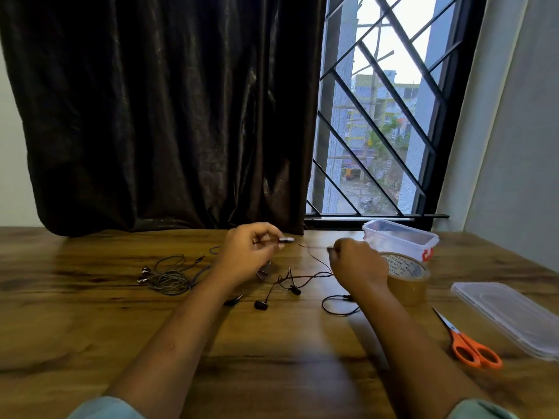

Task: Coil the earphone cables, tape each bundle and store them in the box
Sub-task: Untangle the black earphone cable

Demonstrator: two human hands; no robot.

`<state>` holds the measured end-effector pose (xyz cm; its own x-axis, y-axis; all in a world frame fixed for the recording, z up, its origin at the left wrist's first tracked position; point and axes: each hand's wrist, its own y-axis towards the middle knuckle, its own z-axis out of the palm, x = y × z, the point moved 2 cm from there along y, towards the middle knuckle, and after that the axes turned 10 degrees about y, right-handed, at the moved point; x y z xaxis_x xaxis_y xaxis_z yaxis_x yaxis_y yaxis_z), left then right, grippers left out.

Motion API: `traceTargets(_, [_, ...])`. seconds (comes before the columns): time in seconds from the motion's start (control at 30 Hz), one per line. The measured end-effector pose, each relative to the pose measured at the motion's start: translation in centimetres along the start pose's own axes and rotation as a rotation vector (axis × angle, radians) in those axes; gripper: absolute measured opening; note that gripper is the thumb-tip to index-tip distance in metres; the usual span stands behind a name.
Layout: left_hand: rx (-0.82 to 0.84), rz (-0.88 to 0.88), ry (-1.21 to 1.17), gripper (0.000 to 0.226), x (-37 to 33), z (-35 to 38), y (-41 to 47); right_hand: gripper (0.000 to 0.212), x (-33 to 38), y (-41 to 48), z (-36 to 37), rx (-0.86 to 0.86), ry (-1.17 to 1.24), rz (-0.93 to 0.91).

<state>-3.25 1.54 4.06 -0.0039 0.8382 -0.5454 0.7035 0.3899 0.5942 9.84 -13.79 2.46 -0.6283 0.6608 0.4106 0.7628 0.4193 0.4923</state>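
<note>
My left hand (248, 252) is raised over the table and pinches the plug end (286, 239) of a dark red-black earphone cable (305, 278). My right hand (355, 261) pinches the same cable a short way along. The rest of that cable trails loose on the wood, with its two earbuds (260, 305) lying between my forearms. A second, grey earphone cable (171, 275) lies tangled on the table to the left. The clear plastic box (399, 238) with a red clip stands open at the back right, beside a roll of brown tape (406, 278).
Orange-handled scissors (472, 347) lie at the right front. The box's clear lid (511, 313) rests flat at the far right. A dark curtain (166, 116) hangs behind the wooden table (90, 328), with a barred window to its right.
</note>
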Motion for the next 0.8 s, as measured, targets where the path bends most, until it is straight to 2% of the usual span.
traceTargets(0.07, [0.02, 0.101, 0.398, 0.011, 0.7, 0.1, -0.1, 0.032, -0.4, 0.2, -0.5, -0.103, 0.133, 0.05])
traceTargets(0.13, [0.014, 0.112, 0.546, 0.008, 1.2, 0.4, -0.3, 0.042, -0.4, 0.4, -0.8, -0.142, 0.395, 0.13])
traceTargets(0.2, [-0.004, 0.052, 0.455, 0.019, 1.4, 0.8, -0.6, 0.058, 0.1, 0.5, -0.9, -0.101, 0.761, 0.236])
traceTargets(0.27, [-0.027, -0.101, 0.188, 0.045, 1.5, 0.9, -0.4, 0.062, 0.7, 0.6, -0.8, 0.006, 1.026, 0.29])
traceTargets(0.33, [-0.02, -0.246, -0.036, 0.07, 1.3, 1.1, -0.1, 0.044, 1.3, 0.3, -0.4, 0.182, 1.052, 0.165])
traceTargets(0.37, [-0.011, -0.278, -0.09, 0.074, 1.2, 1.4, 0.0, 0.032, 1.7, -0.1, -0.1, 0.3, 1.02, 0.076])
traceTargets(0.43, [-0.005, -0.271, -0.117, 0.076, 0.6, 1.8, -0.1, 0.029, 2.8, -1.0, 0.8, 0.525, 0.961, -0.07])
traceTargets(0.5, [-0.019, -0.229, -0.097, 0.074, -0.2, 1.8, -0.4, 0.031, 3.7, -1.8, 1.5, 0.675, 0.957, -0.143])
traceTargets(0.6, [-0.079, -0.14, 0.043, 0.065, -0.7, 1.2, -0.4, 0.047, 4.6, -2.4, 1.1, 0.802, 1.141, -0.059])
traceTargets(0.67, [-0.133, -0.06, 0.299, 0.049, -0.3, 0.7, -0.3, 0.056, 4.1, -2.0, 0.5, 0.855, 1.299, 0.057])
traceTargets(0.73, [-0.168, 0.038, 0.48, 0.046, -0.1, 0.6, -0.6, 0.065, 3.3, -1.6, -0.2, 0.933, 1.341, 0.146])
traceTargets(0.77, [-0.173, 0.064, 0.469, 0.05, 0.1, 0.9, -0.6, 0.065, 3.0, -1.5, -0.3, 0.95, 1.306, 0.158])
traceTargets(0.8, [-0.181, 0.029, 0.352, 0.055, 0.1, 1.0, -0.5, 0.059, 2.6, -1.4, -0.1, 0.919, 1.226, 0.135])
